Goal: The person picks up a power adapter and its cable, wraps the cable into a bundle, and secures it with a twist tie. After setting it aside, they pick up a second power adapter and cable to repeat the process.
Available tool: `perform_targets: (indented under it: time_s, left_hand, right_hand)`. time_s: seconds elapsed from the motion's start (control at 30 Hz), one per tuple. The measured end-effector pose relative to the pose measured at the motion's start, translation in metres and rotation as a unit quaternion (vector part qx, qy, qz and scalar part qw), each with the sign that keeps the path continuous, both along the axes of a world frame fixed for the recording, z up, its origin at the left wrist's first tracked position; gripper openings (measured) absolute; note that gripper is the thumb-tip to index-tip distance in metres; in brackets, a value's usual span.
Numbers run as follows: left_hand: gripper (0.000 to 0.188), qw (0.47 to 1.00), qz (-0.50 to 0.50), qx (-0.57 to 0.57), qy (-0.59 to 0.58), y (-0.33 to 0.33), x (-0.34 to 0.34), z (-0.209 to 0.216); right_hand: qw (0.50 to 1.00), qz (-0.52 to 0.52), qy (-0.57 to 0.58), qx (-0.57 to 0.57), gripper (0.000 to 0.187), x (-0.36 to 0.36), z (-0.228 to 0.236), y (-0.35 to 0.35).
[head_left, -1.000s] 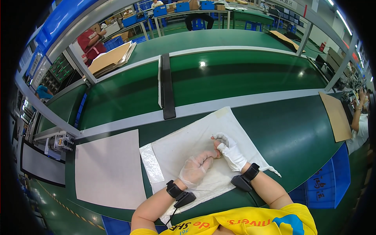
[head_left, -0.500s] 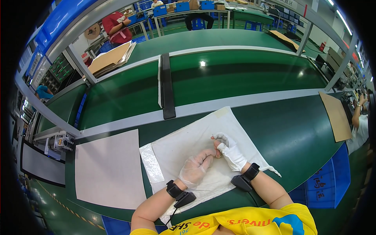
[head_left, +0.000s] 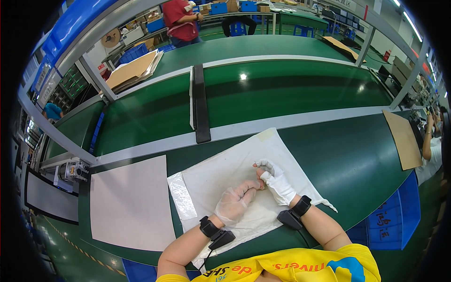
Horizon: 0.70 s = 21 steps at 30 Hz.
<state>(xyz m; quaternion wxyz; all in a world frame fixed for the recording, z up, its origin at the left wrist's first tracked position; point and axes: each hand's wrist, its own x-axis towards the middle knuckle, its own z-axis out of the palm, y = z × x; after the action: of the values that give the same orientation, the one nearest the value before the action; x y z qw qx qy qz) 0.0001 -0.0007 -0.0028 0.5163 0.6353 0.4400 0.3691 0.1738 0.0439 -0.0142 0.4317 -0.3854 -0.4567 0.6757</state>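
Note:
A white cloth (head_left: 225, 162) lies on the green table under both hands. My left hand (head_left: 236, 202), in a thin translucent glove, is closed with its fingers bent toward the right. Its fingertips meet the thumb side of my right hand (head_left: 277, 182). That hand wears a white glove with some fingertips bare, and its fingers curl round toward the thumb. Whatever lies between the fingers is hidden or too small to make out. Black bands with small boxes sit on both wrists. A shiny white strip (head_left: 182, 195) runs along the cloth's left edge.
A pale flat sheet (head_left: 131, 202) covers the table's left part. Beyond the table runs a green conveyor (head_left: 291, 87) with a black bar (head_left: 202, 103) across it. Brown cardboard (head_left: 403, 141) lies at the right edge, above a blue bin (head_left: 390, 216). A co-worker in red (head_left: 181, 23) stands far off.
My hands stay almost in place; the left fingers shift very slightly against the right hand. In the background the co-worker in red has moved to the right. A co-worker's arm at the far right has risen.

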Motion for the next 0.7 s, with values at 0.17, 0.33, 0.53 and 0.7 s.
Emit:
perform_targets:
  time_s: [0.17,0.33,0.53,0.7]
  left_hand:
    - [0.02,1.0,-0.003,-0.015,0.007,0.0,-0.001,-0.001]
    - [0.018,0.998,0.042,-0.001,-0.055,0.002,0.0,-0.013]
    - [0.013,0.994,0.06,-0.037,-0.079,0.003,0.002,-0.015]
    - [0.016,0.99,0.072,-0.058,-0.108,0.004,-0.001,-0.02]
  right_hand:
    - [1.0,-0.001,-0.012,-0.003,0.029,0.0,0.002,0.0]
    - [1.0,0.004,-0.024,0.004,0.028,0.0,0.002,0.001]
    - [1.0,-0.001,-0.013,0.002,0.028,-0.001,0.006,-0.002]
    - [1.0,0.003,-0.014,0.011,0.033,-0.002,0.006,-0.002]
